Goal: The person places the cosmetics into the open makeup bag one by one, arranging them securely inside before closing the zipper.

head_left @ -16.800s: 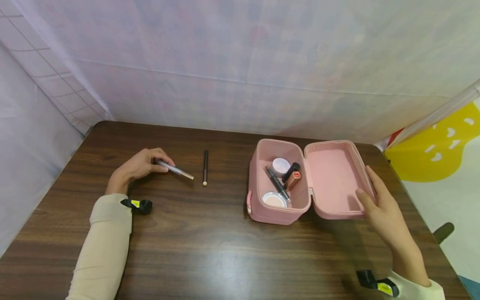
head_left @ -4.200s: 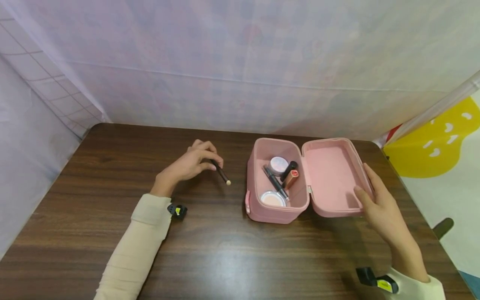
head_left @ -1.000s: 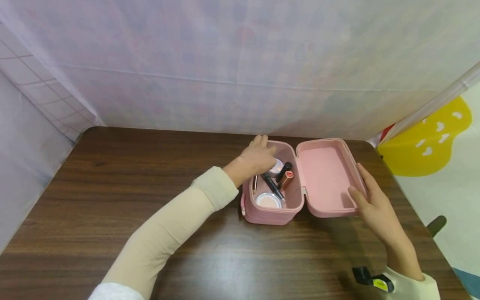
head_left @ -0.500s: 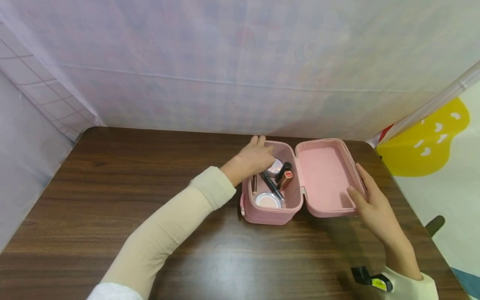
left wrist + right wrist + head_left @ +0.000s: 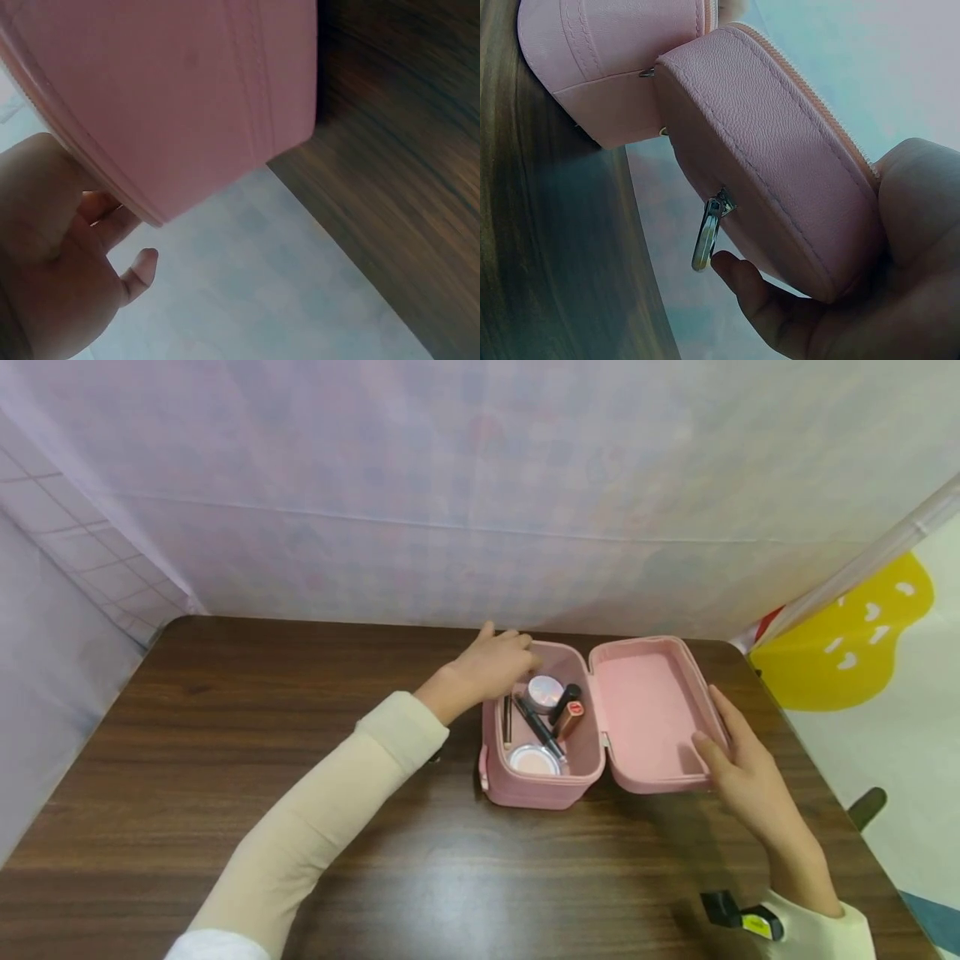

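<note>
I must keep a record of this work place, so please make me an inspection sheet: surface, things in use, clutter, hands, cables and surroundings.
Surface: brown wood-grain table, with a bright reflection in its front part.
Things in use: pink case, lid open to the right; inside, round white container, round silver-rimmed item, dark pen, slim dark stick, black tube, red-topped tube.
Clutter: nothing seen.
Left hand: at the case's far left rim; fingers partly hidden, grip unclear.
Right hand: holds the lid's outer edge.
Cables: nothing seen.
Surroundings: pale curtain behind; yellow shape at right.
</note>
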The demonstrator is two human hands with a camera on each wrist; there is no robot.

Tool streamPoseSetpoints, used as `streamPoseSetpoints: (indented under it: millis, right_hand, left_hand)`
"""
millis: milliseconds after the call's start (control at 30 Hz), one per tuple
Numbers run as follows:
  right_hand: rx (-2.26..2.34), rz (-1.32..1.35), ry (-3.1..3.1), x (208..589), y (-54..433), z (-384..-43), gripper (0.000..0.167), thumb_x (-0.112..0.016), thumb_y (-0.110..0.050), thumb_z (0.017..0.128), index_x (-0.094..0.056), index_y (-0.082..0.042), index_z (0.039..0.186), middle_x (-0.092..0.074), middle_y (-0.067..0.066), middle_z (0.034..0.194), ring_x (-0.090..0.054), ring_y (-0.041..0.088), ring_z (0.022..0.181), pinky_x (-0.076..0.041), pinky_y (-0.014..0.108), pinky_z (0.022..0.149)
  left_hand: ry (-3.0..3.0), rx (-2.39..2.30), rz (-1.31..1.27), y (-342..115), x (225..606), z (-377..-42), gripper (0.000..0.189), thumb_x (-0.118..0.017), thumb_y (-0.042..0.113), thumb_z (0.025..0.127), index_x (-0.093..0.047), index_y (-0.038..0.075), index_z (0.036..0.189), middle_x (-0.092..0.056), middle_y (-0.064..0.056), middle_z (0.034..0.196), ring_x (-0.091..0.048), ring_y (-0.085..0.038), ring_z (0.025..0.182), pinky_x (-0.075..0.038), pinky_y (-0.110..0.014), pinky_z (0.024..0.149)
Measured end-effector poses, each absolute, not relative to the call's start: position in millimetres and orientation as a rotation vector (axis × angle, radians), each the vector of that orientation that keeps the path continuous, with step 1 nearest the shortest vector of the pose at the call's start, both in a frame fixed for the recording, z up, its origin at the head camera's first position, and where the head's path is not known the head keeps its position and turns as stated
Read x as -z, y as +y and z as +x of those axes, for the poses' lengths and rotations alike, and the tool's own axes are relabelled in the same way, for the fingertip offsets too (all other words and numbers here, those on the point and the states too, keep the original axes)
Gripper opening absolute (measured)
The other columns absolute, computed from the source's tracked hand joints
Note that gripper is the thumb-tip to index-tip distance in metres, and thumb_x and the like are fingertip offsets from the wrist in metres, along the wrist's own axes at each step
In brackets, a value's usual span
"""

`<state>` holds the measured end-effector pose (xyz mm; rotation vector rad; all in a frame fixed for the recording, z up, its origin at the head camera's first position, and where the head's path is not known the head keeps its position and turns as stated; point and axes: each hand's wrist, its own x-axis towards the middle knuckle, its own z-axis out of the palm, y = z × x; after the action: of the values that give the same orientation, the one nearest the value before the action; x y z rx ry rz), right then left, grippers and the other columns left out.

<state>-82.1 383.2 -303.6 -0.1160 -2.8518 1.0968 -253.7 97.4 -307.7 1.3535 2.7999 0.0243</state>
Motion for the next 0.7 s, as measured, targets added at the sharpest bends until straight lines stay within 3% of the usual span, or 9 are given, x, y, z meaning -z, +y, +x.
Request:
streamPoseSetpoints:
  millis: [67, 167, 300, 433, 633, 700]
  right_hand:
    - [-1.094, -0.112, -2.855, 302.8, 382.8, -82.4, 0.067, -0.046, -0.027, 0.101, -0.006, -0.023, 0.155, -0.016, 0.027, 0.153, -0.024, 0.057, 0.129, -0.022, 0.074, 0.092]
    - [-1.102, -0.091, -2.851, 301.9, 382.5, -82.9, 0.067, -0.045, -0.026, 0.101, -0.006, -0.022, 0.155, -0.015, 0.026, 0.154, -0.024, 0.056, 0.129, -0.022, 0.074, 0.092]
    - [-1.112, -0.069, -2.837, 302.8, 381.8, -83.8, 0.066, -0.046, -0.025, 0.101, -0.008, -0.021, 0.155, -0.016, 0.026, 0.153, -0.023, 0.055, 0.130, -0.019, 0.073, 0.095]
    - [-1.109, -0.060, -2.829, 303.3, 380.5, -83.9, 0.065, -0.046, -0.025, 0.101, -0.009, -0.022, 0.155, -0.017, 0.027, 0.153, -0.023, 0.055, 0.130, -0.017, 0.072, 0.097]
    - [-1.111, -0.039, -2.831, 303.6, 379.3, -84.2, 0.065, -0.046, -0.024, 0.101, -0.010, -0.021, 0.155, -0.016, 0.026, 0.153, -0.023, 0.055, 0.130, -0.018, 0.072, 0.096]
    - [-1.109, -0.034, -2.835, 303.5, 378.7, -84.8, 0.065, -0.046, -0.024, 0.101, -0.009, -0.022, 0.155, -0.016, 0.026, 0.154, -0.023, 0.055, 0.131, -0.018, 0.073, 0.096]
  left_hand:
    - [2.814, -0.033, 1.340, 95.4, 307.9, -254.8, 0.031, -0.069, 0.031, 0.087, -0.065, 0.023, 0.117, -0.058, -0.001, 0.121, -0.050, -0.021, 0.113, -0.029, -0.048, 0.098]
    - [2.817, -0.051, 1.305, 94.1, 309.2, -255.0, 0.034, -0.066, 0.032, 0.090, -0.063, 0.018, 0.121, -0.056, -0.004, 0.129, -0.051, -0.023, 0.118, -0.024, -0.053, 0.105]
    - [2.805, -0.063, 1.264, 93.5, 311.7, -255.1, 0.036, -0.061, 0.031, 0.094, -0.059, 0.013, 0.125, -0.050, -0.007, 0.138, -0.049, -0.023, 0.124, -0.024, -0.053, 0.105]
    - [2.768, -0.012, 1.269, 93.3, 313.5, -257.0, 0.042, -0.055, 0.032, 0.097, -0.053, 0.012, 0.133, -0.047, -0.007, 0.142, -0.042, -0.023, 0.130, -0.026, -0.051, 0.105]
    - [2.645, -0.016, 1.244, 91.5, 312.9, -257.8, 0.046, -0.048, 0.027, 0.100, -0.039, 0.012, 0.143, -0.039, -0.007, 0.148, -0.029, -0.025, 0.139, -0.018, -0.050, 0.111]
    - [2.633, 0.004, 1.238, 90.8, 312.6, -257.4, 0.039, -0.047, 0.025, 0.101, -0.045, 0.014, 0.138, -0.044, -0.005, 0.145, -0.032, -0.025, 0.137, -0.018, -0.051, 0.111]
